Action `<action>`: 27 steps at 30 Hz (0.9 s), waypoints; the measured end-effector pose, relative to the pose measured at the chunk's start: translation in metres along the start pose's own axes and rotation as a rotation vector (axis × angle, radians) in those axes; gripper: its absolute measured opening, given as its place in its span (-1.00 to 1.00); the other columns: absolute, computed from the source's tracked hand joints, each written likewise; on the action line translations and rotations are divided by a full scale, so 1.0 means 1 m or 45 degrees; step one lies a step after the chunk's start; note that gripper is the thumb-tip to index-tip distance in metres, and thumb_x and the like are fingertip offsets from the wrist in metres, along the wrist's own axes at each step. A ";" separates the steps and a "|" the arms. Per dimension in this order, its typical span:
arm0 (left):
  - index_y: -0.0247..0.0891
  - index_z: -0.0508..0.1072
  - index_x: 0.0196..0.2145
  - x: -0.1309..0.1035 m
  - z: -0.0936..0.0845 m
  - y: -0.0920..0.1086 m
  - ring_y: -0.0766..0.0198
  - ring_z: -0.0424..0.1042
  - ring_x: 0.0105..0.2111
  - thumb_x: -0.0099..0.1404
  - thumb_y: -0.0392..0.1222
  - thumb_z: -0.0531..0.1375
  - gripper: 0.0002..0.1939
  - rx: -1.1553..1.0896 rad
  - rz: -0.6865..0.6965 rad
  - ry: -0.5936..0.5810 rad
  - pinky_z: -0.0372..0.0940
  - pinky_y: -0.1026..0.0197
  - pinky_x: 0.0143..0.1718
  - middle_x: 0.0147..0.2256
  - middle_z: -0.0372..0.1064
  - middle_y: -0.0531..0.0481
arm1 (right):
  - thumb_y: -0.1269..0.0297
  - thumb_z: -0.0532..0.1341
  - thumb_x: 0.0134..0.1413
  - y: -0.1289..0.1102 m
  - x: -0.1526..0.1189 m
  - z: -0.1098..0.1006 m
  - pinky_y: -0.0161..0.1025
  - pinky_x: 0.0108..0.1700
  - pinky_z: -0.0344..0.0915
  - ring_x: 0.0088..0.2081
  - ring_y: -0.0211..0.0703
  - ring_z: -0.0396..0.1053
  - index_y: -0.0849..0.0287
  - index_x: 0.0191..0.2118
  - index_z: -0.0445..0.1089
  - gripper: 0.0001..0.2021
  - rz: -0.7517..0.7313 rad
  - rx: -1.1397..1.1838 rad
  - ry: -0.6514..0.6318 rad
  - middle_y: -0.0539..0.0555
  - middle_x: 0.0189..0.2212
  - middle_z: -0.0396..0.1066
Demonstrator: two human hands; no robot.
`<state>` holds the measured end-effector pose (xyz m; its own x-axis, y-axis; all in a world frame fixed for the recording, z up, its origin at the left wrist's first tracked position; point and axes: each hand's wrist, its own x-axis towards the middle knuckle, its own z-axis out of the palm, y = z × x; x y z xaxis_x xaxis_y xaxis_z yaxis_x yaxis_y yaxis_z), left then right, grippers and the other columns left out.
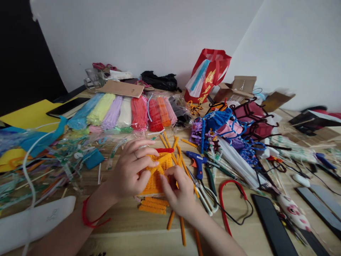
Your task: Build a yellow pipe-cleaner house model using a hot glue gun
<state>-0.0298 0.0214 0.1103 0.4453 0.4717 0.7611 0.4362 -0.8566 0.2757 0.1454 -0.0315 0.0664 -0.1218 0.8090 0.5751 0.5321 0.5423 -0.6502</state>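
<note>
An orange woven pipe-cleaner piece (153, 185), box-like in shape, is between my hands at the middle of the table. From the left, my left hand (133, 169) closes its fingers on the upper edge. Opposite it, my right hand (181, 190) pinches the front right part between thumb and fingers. A red strip (165, 150) lies just behind the piece. Loose orange pipe cleaners (182, 227) stick out behind and below my right hand. Short coiled orange pieces (152, 205) rest on the table in front. My fingers hide part of the weave.
A blue glue gun (198, 163) and white-handled scissors (206, 202) lie to the right. Bagged coloured pipe cleaners (140, 112) line the back, near a red bag (207, 76). Plastic scraps (66, 160) and a white cable (25, 167) are at left, a black phone (273, 224) at right.
</note>
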 end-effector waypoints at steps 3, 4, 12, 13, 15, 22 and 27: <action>-0.19 0.40 -0.40 0.000 0.001 0.000 0.02 0.35 0.00 0.06 -0.53 0.05 -0.73 -0.002 -0.001 0.005 0.28 -0.19 -0.01 -0.23 0.48 0.00 | 0.43 0.13 0.15 0.000 0.000 -0.001 -0.36 -0.45 0.15 -0.49 -0.30 0.21 0.15 -0.33 0.25 -0.94 -0.005 0.001 0.000 -0.01 -0.49 0.26; -0.20 0.39 -0.40 -0.001 0.002 -0.001 0.02 0.35 0.00 0.06 -0.53 0.06 -0.73 -0.003 0.000 0.006 0.28 -0.19 -0.01 -0.23 0.47 -0.01 | 0.43 0.13 0.15 0.000 0.000 -0.001 -0.36 -0.45 0.15 -0.49 -0.30 0.21 0.15 -0.32 0.25 -0.94 -0.004 0.004 -0.001 -0.01 -0.49 0.26; -0.19 0.42 -0.39 0.000 -0.001 -0.001 0.02 0.35 -0.01 0.05 -0.52 0.09 -0.73 0.036 0.045 -0.001 0.25 -0.20 0.05 -0.22 0.47 0.00 | 0.43 0.12 0.16 0.002 -0.002 0.000 -0.35 -0.43 0.15 -0.47 -0.29 0.21 0.15 -0.32 0.24 -0.95 0.031 0.029 -0.034 -0.01 -0.47 0.26; -0.18 0.44 -0.38 0.000 -0.003 -0.001 0.03 0.35 0.00 0.05 -0.52 0.09 -0.72 0.035 0.048 -0.008 0.25 -0.19 0.06 -0.22 0.47 0.00 | 0.43 0.12 0.16 0.002 -0.002 0.000 -0.35 -0.43 0.15 -0.47 -0.29 0.20 0.15 -0.31 0.24 -0.95 0.032 0.031 -0.036 -0.01 -0.47 0.26; -0.17 0.47 -0.35 0.001 -0.006 0.000 0.03 0.35 0.01 0.05 -0.51 0.07 -0.68 -0.011 0.022 -0.021 0.25 -0.17 0.06 -0.20 0.47 0.00 | 0.43 0.13 0.16 0.003 -0.002 0.000 -0.35 -0.43 0.14 -0.47 -0.29 0.19 0.15 -0.31 0.24 -0.95 0.033 0.029 -0.038 -0.01 -0.47 0.25; -0.22 0.51 -0.29 0.001 -0.006 0.001 0.06 0.36 -0.04 0.07 -0.48 0.01 -0.63 -0.214 -0.148 0.000 0.28 -0.10 0.03 -0.18 0.44 -0.07 | 0.43 0.13 0.16 0.003 -0.003 0.001 -0.35 -0.41 0.14 -0.46 -0.30 0.20 0.16 -0.31 0.24 -0.95 0.029 0.047 -0.031 -0.01 -0.46 0.25; -0.23 0.51 -0.37 0.001 -0.002 0.000 0.07 0.38 -0.06 0.12 -0.51 0.02 -0.67 -0.179 -0.101 0.034 0.30 -0.11 -0.01 -0.23 0.46 -0.07 | 0.43 0.13 0.17 0.002 -0.002 0.000 -0.35 -0.42 0.14 -0.47 -0.30 0.20 0.17 -0.32 0.25 -0.95 0.023 0.044 -0.030 0.00 -0.46 0.26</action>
<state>-0.0305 0.0221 0.1122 0.3918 0.5351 0.7484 0.3546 -0.8385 0.4138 0.1470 -0.0321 0.0643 -0.1322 0.8236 0.5516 0.5054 0.5347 -0.6773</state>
